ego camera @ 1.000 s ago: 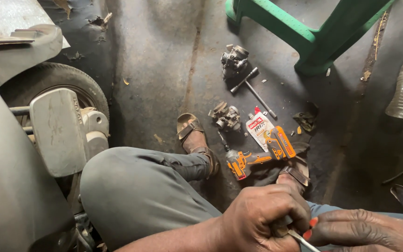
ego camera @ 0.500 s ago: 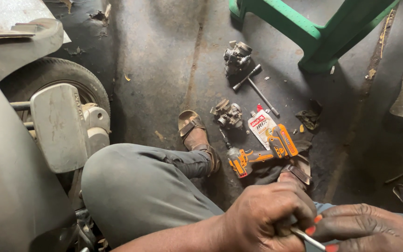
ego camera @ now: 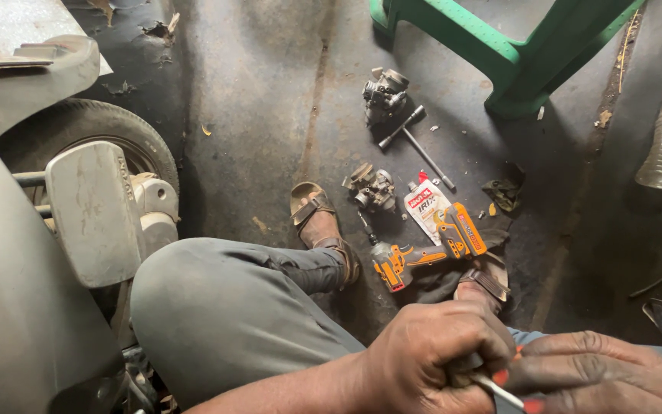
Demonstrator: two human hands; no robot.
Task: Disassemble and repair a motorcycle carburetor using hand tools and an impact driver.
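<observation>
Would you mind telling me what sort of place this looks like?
Probably an informal vehicle repair workshop: a scooter wheel on the left, two carburettor-like parts and an orange cordless drill lying on the stained concrete floor.

Left hand (ego camera: 434, 356) fingers grip thin tool (ego camera: 499, 391); right hand (ego camera: 607, 376) alongside.

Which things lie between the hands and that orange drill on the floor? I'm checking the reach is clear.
Nothing visible blocks it: the orange drill lies just past the left hand and right hand, beside the sandalled foot.
</observation>
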